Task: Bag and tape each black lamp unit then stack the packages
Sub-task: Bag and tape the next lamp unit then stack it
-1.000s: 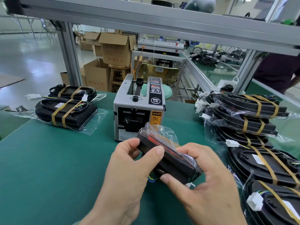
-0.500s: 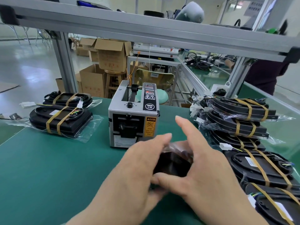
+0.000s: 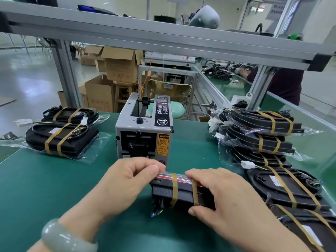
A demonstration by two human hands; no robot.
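Note:
A small black lamp unit (image 3: 181, 192) in a clear bag, with a red strip on top and two brown tape bands round it, is held just above the green table (image 3: 45, 188). My left hand (image 3: 127, 180) pinches its left top edge. My right hand (image 3: 223, 195) grips its right end, thumb underneath. The grey tape dispenser (image 3: 143, 131) stands right behind. Taped packages are stacked at the right (image 3: 261, 135) and lie at the left (image 3: 61, 137).
More bagged lamp units (image 3: 283, 186) lie at the near right, close to my right hand. An aluminium frame bar (image 3: 163, 39) crosses overhead. Cardboard boxes (image 3: 120, 64) and a stool stand beyond the table. Another person's sleeve (image 3: 283, 84) shows at the far right.
The unit has been turned from tilted to level, and two tape bands now show round it. My hands dropped lower and nearer the dispenser, and the view tilted down.

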